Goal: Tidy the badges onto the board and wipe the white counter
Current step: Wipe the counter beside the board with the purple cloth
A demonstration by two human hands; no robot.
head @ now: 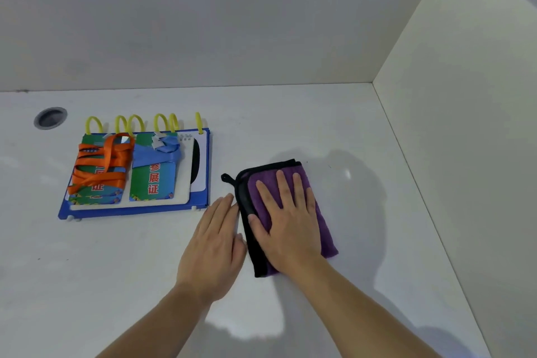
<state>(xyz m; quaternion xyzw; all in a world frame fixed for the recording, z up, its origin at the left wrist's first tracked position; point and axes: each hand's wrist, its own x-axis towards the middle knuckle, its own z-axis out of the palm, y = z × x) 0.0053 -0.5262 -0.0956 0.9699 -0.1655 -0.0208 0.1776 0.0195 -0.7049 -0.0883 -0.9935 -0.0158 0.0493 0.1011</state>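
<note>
On a white desk set into a corner, a person's right hand lies flat on a folded purple cloth with black edging, fingers straight and spread, pressing it down. Just to its left, the left hand rests flat on the bare desk, fingers straight and together, fingertips touching the cloth's black edge. Further left lies a blue board with yellow ring hooks along its far edge. Two green badges sit on it side by side: one wrapped in an orange lanyard, the other in a blue lanyard. No loose badges are visible, so the tidying looks finished. Wiping appears under way, with most of the desk probably left to cover.
</note>
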